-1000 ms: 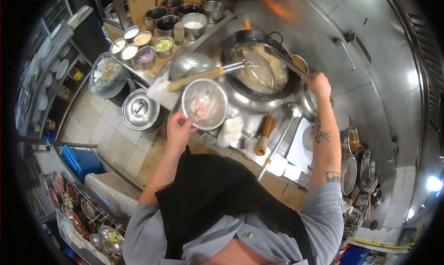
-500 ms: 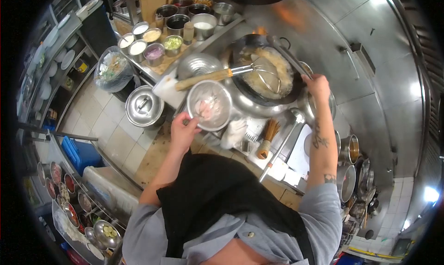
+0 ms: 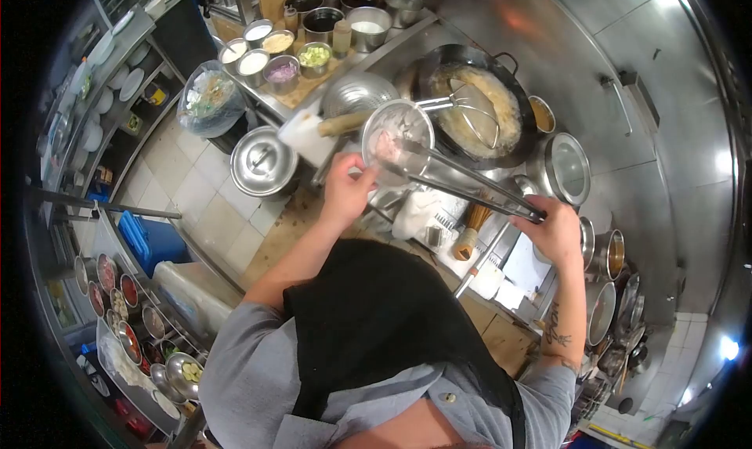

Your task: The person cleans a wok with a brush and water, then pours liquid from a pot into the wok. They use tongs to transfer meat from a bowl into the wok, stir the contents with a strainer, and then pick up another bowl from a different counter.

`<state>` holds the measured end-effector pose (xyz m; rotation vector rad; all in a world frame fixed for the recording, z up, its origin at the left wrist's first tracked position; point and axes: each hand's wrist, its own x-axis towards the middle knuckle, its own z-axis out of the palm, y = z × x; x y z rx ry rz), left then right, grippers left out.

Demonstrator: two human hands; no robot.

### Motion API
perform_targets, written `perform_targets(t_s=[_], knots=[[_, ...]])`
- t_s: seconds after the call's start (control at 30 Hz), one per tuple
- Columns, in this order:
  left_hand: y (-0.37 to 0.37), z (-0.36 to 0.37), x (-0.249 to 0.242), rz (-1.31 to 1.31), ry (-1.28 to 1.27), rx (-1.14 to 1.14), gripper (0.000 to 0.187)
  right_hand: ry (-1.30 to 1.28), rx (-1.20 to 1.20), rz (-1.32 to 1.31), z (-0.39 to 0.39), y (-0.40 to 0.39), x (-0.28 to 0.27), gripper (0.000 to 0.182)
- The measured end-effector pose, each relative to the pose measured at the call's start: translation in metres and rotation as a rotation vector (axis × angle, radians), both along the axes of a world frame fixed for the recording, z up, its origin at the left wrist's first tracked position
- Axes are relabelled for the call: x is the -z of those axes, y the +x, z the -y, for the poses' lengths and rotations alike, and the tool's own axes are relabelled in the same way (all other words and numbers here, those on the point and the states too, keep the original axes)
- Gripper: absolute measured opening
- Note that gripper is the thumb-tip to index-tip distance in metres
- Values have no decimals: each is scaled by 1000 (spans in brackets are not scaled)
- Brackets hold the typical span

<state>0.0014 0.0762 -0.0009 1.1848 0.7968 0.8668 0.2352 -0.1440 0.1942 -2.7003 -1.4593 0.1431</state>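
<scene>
My left hand (image 3: 348,189) pinches the rim of a metal bowl (image 3: 398,114) with pale pink pieces inside. Long metal tongs (image 3: 462,181) are in my right hand (image 3: 553,228), their tips inside the bowl at the pieces. Beyond the bowl, a black wok (image 3: 439,65) holds bubbling, foamy oil. A wire strainer (image 3: 475,112) lies over the wok, its wooden handle (image 3: 345,124) passing behind the bowl.
Containers of sauces and chopped food (image 3: 315,56) stand at the back left. A lidded pot (image 3: 264,161) and a bagged bin (image 3: 210,100) are at left. A brush (image 3: 470,234), white cloth (image 3: 417,211) and ladle handle (image 3: 479,263) lie before the wok.
The tongs in my right hand have moved from the wok's far right edge down and left into the bowl. My left hand and the bowl sit farther right in view, and the view has shifted.
</scene>
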Motion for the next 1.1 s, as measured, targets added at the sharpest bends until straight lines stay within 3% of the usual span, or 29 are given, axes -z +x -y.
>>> perform_targets(t_s=[0.1, 0.33, 0.43, 0.6, 0.83, 1.1], knots=[[2, -2, 8, 5, 56, 21, 22, 29, -50, 91, 0, 1, 16, 44], [-1, -9, 20, 52, -199, 49, 14, 149, -29, 121, 5, 14, 6, 41], [-7, -11, 20, 44, -251, 44, 12, 185, 94, 95, 4, 31, -16, 41], [-16, -7, 18, 130, -297, -17, 16, 105, 259, 273, -22, 98, -35, 50], [-31, -1, 23, 113, -308, -58, 16, 38, 421, 344, -89, 195, 24, 50], [-48, 7, 34, 55, -359, -89, 17, 58, 557, 284, -130, 202, 68, 50]])
